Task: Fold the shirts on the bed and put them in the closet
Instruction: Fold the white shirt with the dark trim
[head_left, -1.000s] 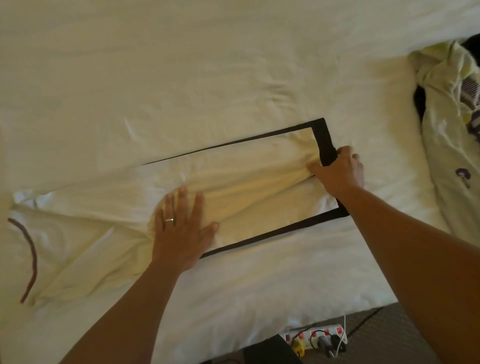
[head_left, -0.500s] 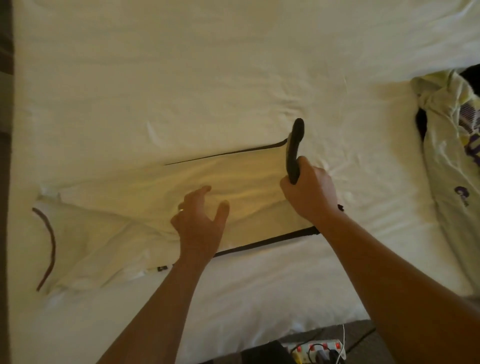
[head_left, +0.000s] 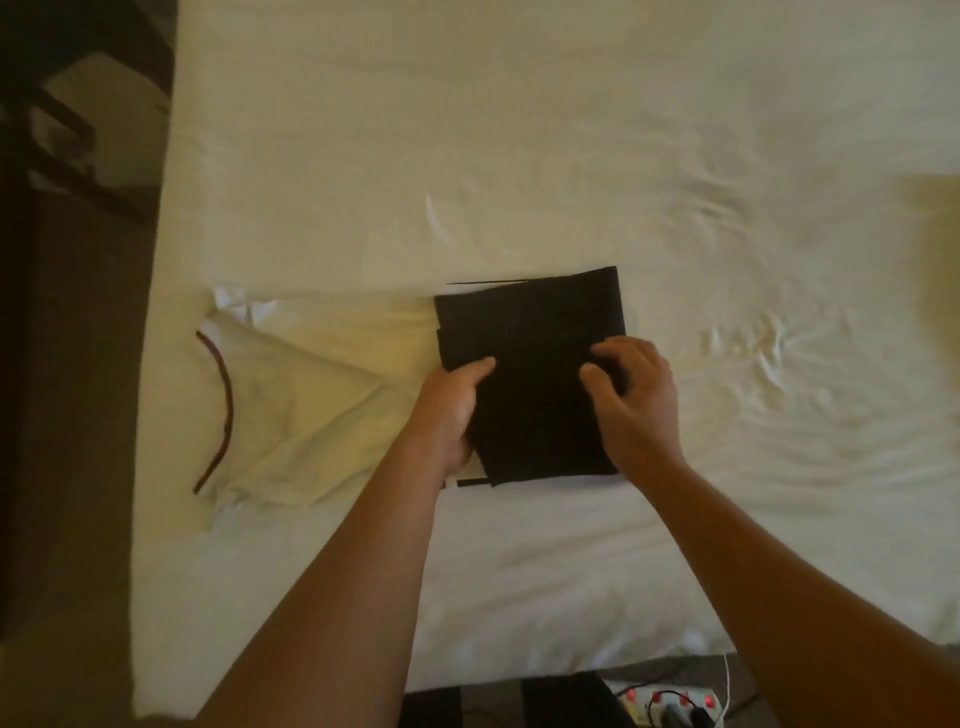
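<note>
Now the shirt (head_left: 322, 384) lies on the bed (head_left: 519, 130), its dark-lined hem end flipped over toward the collar (head_left: 221, 410). My left hand (head_left: 452, 410) grips that dark panel's collar-side edge; my right hand (head_left: 631, 392), fingers curled, presses its far side. One fold done.

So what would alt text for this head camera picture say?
Two bare hands, left hand and right hand, fold the black half of a cream shirt over on a white bed. A power strip lies on the floor.
</note>
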